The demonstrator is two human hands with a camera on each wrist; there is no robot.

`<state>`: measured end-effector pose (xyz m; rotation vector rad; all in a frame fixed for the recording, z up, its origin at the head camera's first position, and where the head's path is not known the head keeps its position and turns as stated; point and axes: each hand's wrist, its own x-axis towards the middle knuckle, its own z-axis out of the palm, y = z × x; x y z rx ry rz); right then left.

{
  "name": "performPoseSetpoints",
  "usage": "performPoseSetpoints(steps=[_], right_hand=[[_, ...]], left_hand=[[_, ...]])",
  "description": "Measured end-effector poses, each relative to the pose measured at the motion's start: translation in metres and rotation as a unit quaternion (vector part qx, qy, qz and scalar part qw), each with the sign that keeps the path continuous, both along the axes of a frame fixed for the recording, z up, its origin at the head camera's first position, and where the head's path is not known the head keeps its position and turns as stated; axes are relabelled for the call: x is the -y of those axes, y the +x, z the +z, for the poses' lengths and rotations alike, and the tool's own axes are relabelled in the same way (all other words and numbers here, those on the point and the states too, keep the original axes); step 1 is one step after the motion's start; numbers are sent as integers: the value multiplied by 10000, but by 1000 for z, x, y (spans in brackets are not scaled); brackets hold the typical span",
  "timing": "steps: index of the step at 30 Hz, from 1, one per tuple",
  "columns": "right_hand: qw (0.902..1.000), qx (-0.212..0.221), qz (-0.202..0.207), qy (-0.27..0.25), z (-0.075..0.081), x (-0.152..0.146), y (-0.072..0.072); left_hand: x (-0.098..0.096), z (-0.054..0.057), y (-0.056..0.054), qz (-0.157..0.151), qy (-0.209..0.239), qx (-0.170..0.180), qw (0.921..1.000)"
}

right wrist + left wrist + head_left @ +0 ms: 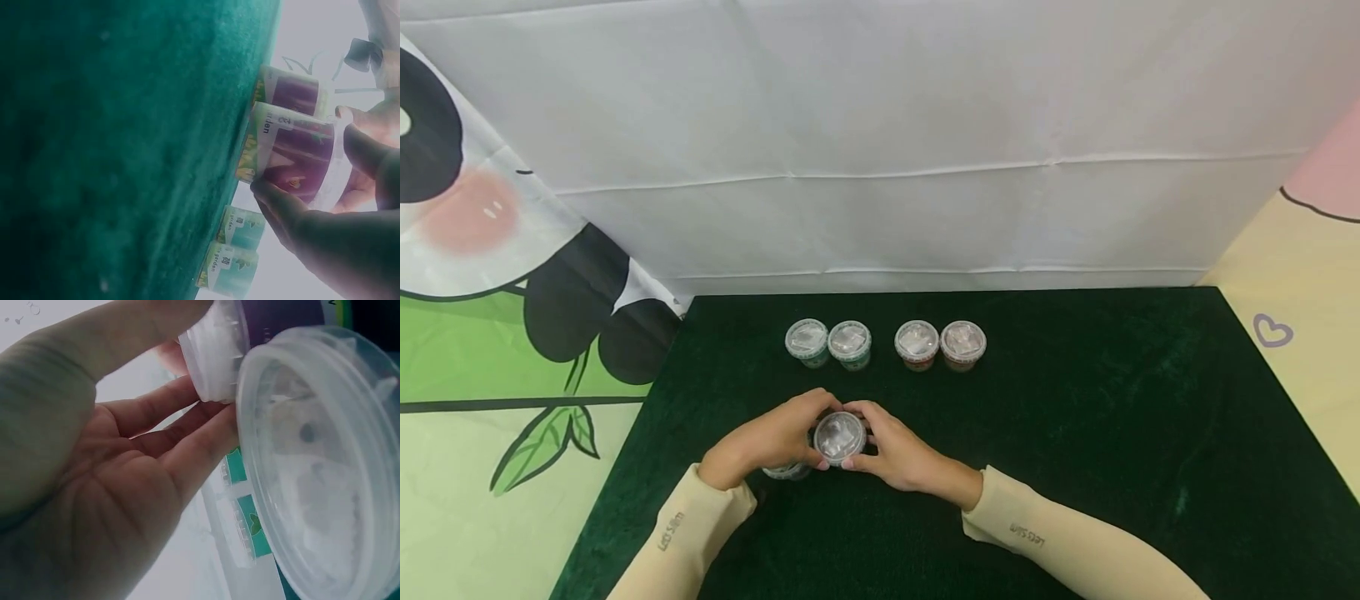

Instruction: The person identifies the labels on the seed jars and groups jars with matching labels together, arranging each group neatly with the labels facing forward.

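Note:
A small lidded plastic tub (pixel 839 438) with a clear lid stands between my two hands near the middle of the cloth. Its purple label (pixel 299 156) shows in the right wrist view. My left hand (pixel 773 435) grips the lid edge from the left with thumb and fingers. From the right, my right hand (pixel 898 451) curls its thumb and fingers round the same tub. A second purple-labelled tub (pixel 297 92) is beside it; in the head view my left hand mostly covers it. The second tub's clear lid (pixel 319 469) looms large in the left wrist view.
Two green-labelled tubs (pixel 850 346) stand side by side at the back left of the dark green cloth (pixel 1075 467). Right of them is a pair of tubs with reddish-brown contents (pixel 917 346). A white curtain (pixel 880 225) hangs behind, with printed cloth at both sides.

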<state>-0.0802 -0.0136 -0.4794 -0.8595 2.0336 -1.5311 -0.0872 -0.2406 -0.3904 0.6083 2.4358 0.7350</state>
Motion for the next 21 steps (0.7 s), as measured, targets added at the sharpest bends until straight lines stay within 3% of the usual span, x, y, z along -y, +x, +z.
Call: performPoseSetpoints(steps=[5, 7, 11, 16, 21], right_hand=[[9998, -176, 22, 40, -55, 8, -12], [9995, -289, -5, 127, -69, 11, -16], [9978, -576, -10, 339, -73, 14, -19], [9968, -636, -14, 487, -72, 14, -19], [9969, -624, -48, 480, -71, 11, -19]], left_hand=[[-2, -1, 2, -87, -158, -138, 9997], [-2, -2, 2, -110, -174, -179, 9996], [-2, -2, 3, -140, -176, -220, 9995], [-2, -4, 4, -159, -215, -292, 9992], [-2, -5, 8, -126, -434, -608, 9971]])
